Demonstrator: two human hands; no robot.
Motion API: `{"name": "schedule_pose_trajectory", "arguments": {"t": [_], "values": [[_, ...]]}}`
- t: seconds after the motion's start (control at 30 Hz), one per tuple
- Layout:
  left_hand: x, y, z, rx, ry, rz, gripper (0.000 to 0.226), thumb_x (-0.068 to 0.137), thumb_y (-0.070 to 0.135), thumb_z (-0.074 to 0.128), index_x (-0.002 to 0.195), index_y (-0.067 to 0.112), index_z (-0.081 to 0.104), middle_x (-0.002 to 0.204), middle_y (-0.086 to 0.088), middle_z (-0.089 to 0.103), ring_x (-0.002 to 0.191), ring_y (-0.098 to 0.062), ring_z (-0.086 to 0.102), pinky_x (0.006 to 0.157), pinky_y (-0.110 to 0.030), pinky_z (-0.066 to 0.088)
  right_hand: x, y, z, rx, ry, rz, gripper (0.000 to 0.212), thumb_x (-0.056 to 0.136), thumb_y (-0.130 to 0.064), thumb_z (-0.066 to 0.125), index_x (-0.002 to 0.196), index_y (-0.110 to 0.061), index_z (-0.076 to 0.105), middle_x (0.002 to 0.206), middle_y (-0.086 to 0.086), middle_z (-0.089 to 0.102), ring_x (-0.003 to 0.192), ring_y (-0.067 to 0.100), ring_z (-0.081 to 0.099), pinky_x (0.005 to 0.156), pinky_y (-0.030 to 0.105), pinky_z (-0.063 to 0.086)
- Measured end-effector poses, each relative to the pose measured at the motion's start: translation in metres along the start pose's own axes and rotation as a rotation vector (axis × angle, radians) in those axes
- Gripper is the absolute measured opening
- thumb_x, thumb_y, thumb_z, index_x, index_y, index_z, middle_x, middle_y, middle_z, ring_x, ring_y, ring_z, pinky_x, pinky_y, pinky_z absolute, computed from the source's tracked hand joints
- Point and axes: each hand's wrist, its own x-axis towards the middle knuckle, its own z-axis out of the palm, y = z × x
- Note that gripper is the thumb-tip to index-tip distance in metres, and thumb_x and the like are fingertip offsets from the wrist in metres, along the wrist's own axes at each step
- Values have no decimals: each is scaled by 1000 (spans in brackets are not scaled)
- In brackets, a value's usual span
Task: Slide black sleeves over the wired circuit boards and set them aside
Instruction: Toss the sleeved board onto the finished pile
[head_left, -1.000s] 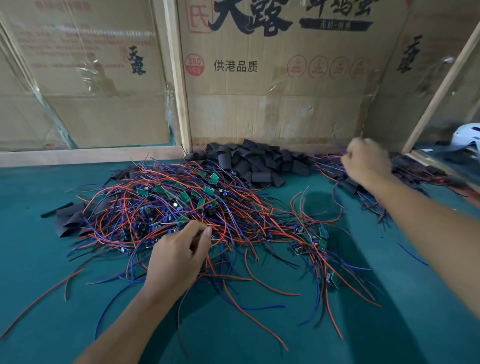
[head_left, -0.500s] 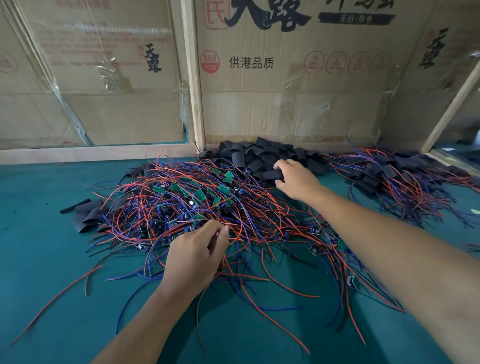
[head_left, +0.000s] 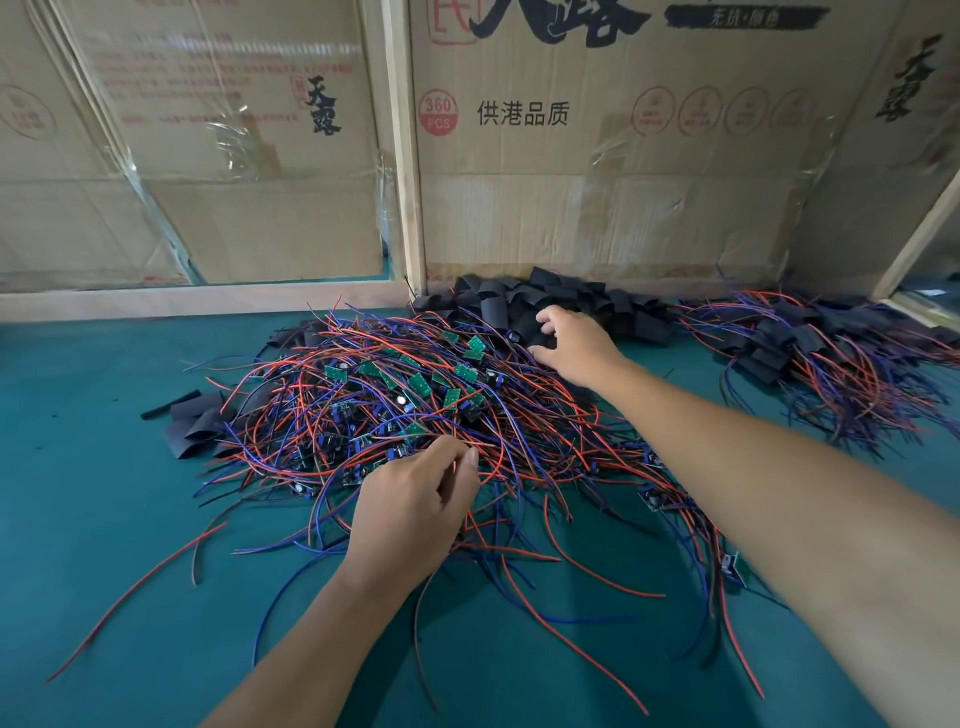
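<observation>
The left hand (head_left: 415, 499), at 6 o'clock of the tangle, is pinching red and blue leads between thumb and curled fingers at the near edge of the pile of wired circuit boards (head_left: 415, 410). The right hand (head_left: 571, 340), reaching toward 1 o'clock, is resting on the heap of black sleeves (head_left: 561, 306) with its fingers bent over them; whether a single sleeve is actually pinched cannot be told, since the fingertips are sinking into the black pieces. The sleeved boards already set aside (head_left: 810, 353) are lying at 3 o'clock, well apart from both hands. A few loose flattened sleeves (head_left: 200, 423) are lying at 9 o'clock, touching the tangle.

Risks, as judged: the leads are crossing one another densely, so pulling one board is likely to be dragging neighbours along or snagging a wire; the right hand may be lifting several sleeves at once because they are overlapping.

Edges and room: the cardboard wall (head_left: 597, 218) and wooden frame (head_left: 405, 156) are closing off 12 o'clock directly behind the sleeves, so no withdrawal is possible that way. The green table mat (head_left: 104, 519) is lying open from 7 to 9 o'clock and at 5 o'clock, between stray wire ends, offering space for assembling
</observation>
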Motion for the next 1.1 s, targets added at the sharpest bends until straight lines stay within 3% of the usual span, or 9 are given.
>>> {"name": "schedule_pose_trajectory", "arguments": {"t": [0.1, 0.23, 0.4, 0.47, 0.57, 0.67, 0.77, 0.9, 1.1], "values": [[0, -2, -1, -8, 0, -3, 27, 100, 30, 50, 83, 16, 65, 47, 11, 39, 39, -11, 35, 43, -15, 17, 8, 1, -2, -37, -2, -10, 50, 91, -38, 69, 133, -17, 52, 128, 5, 64, 116, 27, 58, 94, 41, 47], [1, -3, -1, -17, -5, -10, 28, 100, 32, 49, 83, 16, 65, 47, 11, 37, 40, -12, 35, 43, -16, 18, -1, 0, -14, -73, 178, -19, 44, 93, -41, 64, 128, -15, 54, 116, 4, 69, 108, 27, 62, 86, 38, 47], [0, -3, 1, -15, 26, -16, 23, 97, 40, 51, 93, 21, 63, 51, 9, 41, 44, -11, 41, 42, -24, 29, -50, -37, -36, 480, 417, 54, 34, 90, -39, 68, 117, -20, 58, 98, -3, 69, 90, 15, 65, 81, 35, 51], [0, 0, 0, -35, 27, -29, 36, 89, 52, 55, 112, 24, 56, 59, 9, 42, 51, -9, 46, 49, -28, 39, -85, -66, -42, 697, 354, 36, 30, 85, -47, 67, 107, -28, 58, 82, -6, 72, 76, 9, 69, 74, 32, 51], [0, 7, 0, -49, 10, -25, 64, 80, 65, 58, 132, 32, 39, 74, 19, 47, 67, 0, 52, 61, -16, 39, -142, -96, -36, 849, 158, 10, 32, 79, -53, 65, 103, -34, 58, 78, -5, 73, 68, 10, 71, 68, 36, 55], [-2, 10, -1, -1, 32, 63, 46, 90, 63, 50, 123, 31, 47, 95, 17, 63, 85, -6, 57, 65, -20, 41, -183, -104, -25, 917, 50, 83, 36, 74, -57, 65, 101, -33, 61, 73, 3, 68, 66, 19, 67, 70, 46, 55], [-2, 15, -2, -38, 6, 110, 30, 94, 58, 50, 111, 33, 52, 101, 16, 58, 79, -3, 58, 66, -29, 48, -200, -100, -18, 1005, 8, 144, 26, 83, -51, 64, 96, -29, 64, 79, 18, 68, 69, 35, 64, 65, 48, 53], [-5, 19, -2, -41, -81, 134, 31, 98, 52, 48, 121, 32, 52, 108, 15, 59, 84, -11, 63, 68, -40, 53, -206, -95, -15, 1095, -58, 145, 27, 84, -53, 60, 95, -29, 67, 79, 14, 71, 67, 22, 67, 60, 33, 51], [-5, 20, 0, -113, -92, 49, 22, 97, 35, 62, 118, 29, 59, 107, 19, 61, 89, -6, 61, 73, -33, 51, -210, -81, -16, 939, -85, -30, 30, 88, -50, 65, 107, -29, 71, 87, 2, 74, 83, 22, 71, 74, 38, 60]]}}
